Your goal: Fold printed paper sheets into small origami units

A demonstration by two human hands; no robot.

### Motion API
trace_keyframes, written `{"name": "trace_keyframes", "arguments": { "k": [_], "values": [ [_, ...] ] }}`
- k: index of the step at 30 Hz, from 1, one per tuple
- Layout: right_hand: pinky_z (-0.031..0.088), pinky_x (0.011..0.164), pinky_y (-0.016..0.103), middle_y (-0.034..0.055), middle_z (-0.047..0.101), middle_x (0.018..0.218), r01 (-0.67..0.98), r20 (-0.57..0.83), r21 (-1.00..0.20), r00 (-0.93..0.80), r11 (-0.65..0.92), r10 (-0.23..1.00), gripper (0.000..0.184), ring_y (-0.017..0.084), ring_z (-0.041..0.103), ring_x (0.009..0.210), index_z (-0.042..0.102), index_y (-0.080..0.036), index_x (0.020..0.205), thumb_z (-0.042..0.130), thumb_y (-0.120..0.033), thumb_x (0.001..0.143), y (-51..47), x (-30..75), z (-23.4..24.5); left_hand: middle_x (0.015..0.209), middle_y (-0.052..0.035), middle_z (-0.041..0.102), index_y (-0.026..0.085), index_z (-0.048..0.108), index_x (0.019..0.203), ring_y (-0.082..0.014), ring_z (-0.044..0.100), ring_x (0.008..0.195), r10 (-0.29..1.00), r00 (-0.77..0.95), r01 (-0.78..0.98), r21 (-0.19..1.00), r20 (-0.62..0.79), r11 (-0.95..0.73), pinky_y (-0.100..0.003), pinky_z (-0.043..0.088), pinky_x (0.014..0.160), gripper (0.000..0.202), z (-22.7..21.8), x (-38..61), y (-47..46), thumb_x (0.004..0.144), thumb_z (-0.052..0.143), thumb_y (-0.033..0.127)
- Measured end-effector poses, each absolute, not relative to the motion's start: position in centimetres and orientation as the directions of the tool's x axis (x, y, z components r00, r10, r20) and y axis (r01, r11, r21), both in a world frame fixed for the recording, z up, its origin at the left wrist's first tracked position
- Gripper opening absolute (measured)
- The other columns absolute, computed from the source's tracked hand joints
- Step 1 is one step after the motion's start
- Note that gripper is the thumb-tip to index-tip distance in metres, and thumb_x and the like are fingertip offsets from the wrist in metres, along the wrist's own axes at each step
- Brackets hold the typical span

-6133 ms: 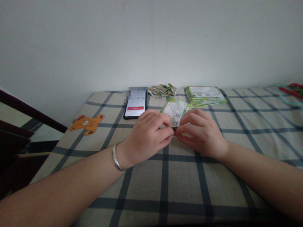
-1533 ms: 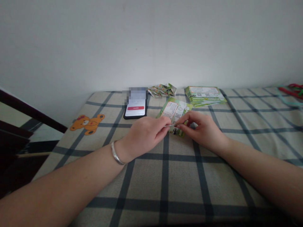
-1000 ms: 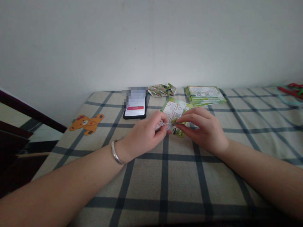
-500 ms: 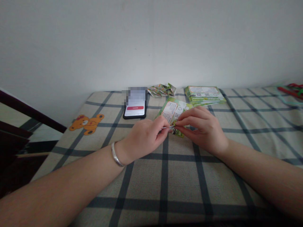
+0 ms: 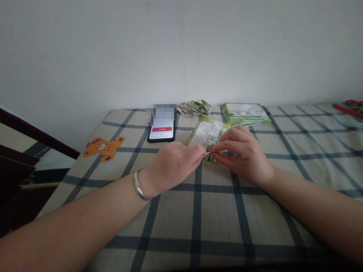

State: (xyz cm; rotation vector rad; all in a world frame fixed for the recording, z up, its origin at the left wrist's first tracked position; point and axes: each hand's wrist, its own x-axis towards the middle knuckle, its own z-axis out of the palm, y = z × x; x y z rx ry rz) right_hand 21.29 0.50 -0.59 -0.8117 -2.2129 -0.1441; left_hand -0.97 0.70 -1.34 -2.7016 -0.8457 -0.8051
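Note:
A green and white printed paper leaflet lies on the checked cloth just beyond both hands. My left hand, with a silver bangle on its wrist, is closed in a pinch on the leaflet's near edge. My right hand meets it fingertip to fingertip and is also pinched shut on the same folded near edge. The part of the paper between the fingertips is mostly hidden.
A black phone with a lit screen lies behind the left hand. Several small folded paper pieces sit by the wall, beside a stack of green leaflets. A bear print marks the cloth's left edge. Red items lie far right.
Both hands have kept working the leaflet's near edge; since half a second ago the pinching fingertips have pressed closer together and lower, and the leaflet has shifted slightly left.

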Motion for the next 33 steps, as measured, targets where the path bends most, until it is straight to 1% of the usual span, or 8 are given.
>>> {"name": "trace_keyframes", "arguments": {
  "k": [3,7,9,14,18,22,26,33],
  "values": [
    [0.042,0.069,0.033,0.0027,0.063,0.078,0.59,0.683,-0.144,-0.521,0.794,0.511,0.004,0.018,0.054,0.076,0.069,-0.021,0.079,0.067,-0.02,0.082,0.52,21.21,-0.64,0.068,-0.0004,0.065,0.018,0.059,0.095,-0.0161,0.063,0.06,0.459,0.695,0.572,-0.04,0.554,-0.819,-0.027,0.043,0.055,0.012,-1.19,-0.91,0.7,0.094,0.048,0.024],
    [0.043,0.07,0.034,0.0026,0.064,0.079,0.594,0.655,-0.141,-0.544,0.792,0.525,0.004,0.018,0.054,0.076,0.068,-0.023,0.078,0.067,-0.021,0.082,0.5,21.16,-0.68,0.073,-0.0013,0.066,0.017,0.06,0.093,-0.0159,0.064,0.068,0.462,0.709,0.562,-0.031,0.533,-0.826,-0.028,0.045,0.061,0.009,-1.07,-0.76,0.76,0.092,0.053,0.022],
    [0.043,0.07,0.034,0.0028,0.064,0.079,0.598,0.646,-0.132,-0.553,0.791,0.526,0.004,0.018,0.054,0.076,0.068,-0.022,0.078,0.067,-0.021,0.082,0.47,21.19,-0.67,0.075,-0.0017,0.066,0.017,0.061,0.092,-0.016,0.064,0.069,0.471,0.707,0.567,-0.025,0.528,-0.823,-0.028,0.045,0.062,0.008,-1.06,-0.73,0.78,0.092,0.054,0.022],
    [0.043,0.068,0.033,0.0037,0.063,0.079,0.612,0.652,-0.065,-0.571,0.788,0.498,0.005,0.018,0.053,0.075,0.068,-0.022,0.081,0.065,-0.024,0.085,0.34,21.38,-0.65,0.071,-0.0005,0.066,0.017,0.062,0.091,-0.0155,0.063,0.066,0.47,0.701,0.588,-0.061,0.536,-0.807,-0.028,0.042,0.058,0.008,-0.93,-0.77,0.76,0.091,0.056,0.022],
    [0.043,0.069,0.034,0.0046,0.064,0.081,0.645,0.64,-0.016,-0.58,0.764,0.503,0.006,0.019,0.053,0.077,0.068,-0.022,0.082,0.064,-0.025,0.085,0.27,21.42,-0.64,0.07,0.0,0.065,0.018,0.062,0.088,-0.0153,0.062,0.065,0.467,0.697,0.604,-0.095,0.544,-0.792,-0.028,0.041,0.057,0.008,-0.81,-0.72,0.68,0.09,0.056,0.023],
    [0.044,0.069,0.035,0.005,0.064,0.08,0.668,0.626,0.004,-0.581,0.744,0.519,0.008,0.02,0.053,0.077,0.068,-0.021,0.079,0.064,-0.024,0.085,0.19,21.31,-0.54,0.069,0.0004,0.065,0.018,0.061,0.088,-0.0155,0.062,0.064,0.452,0.695,0.594,-0.091,0.559,-0.799,-0.029,0.041,0.058,0.009,-0.8,-0.69,0.66,0.091,0.057,0.024],
    [0.043,0.068,0.034,0.0048,0.064,0.078,0.66,0.624,0.025,-0.597,0.751,0.504,0.01,0.019,0.052,0.076,0.067,-0.021,0.078,0.062,-0.022,0.086,0.13,21.32,-0.46,0.07,0.0004,0.066,0.017,0.061,0.088,-0.015,0.063,0.064,0.452,0.682,0.588,-0.063,0.575,-0.806,-0.028,0.042,0.059,0.011,-0.84,-0.78,0.74,0.091,0.057,0.027],
    [0.041,0.067,0.034,0.0048,0.064,0.08,0.631,0.616,0.009,-0.615,0.775,0.493,0.01,0.019,0.051,0.076,0.07,-0.022,0.085,0.06,-0.022,0.087,0.11,21.35,-0.64,0.066,0.0004,0.065,0.017,0.061,0.085,-0.0144,0.062,0.062,0.455,0.692,0.598,-0.091,0.56,-0.797,-0.027,0.041,0.058,0.014,-0.83,-0.8,0.77,0.093,0.056,0.028]
  ]
}}
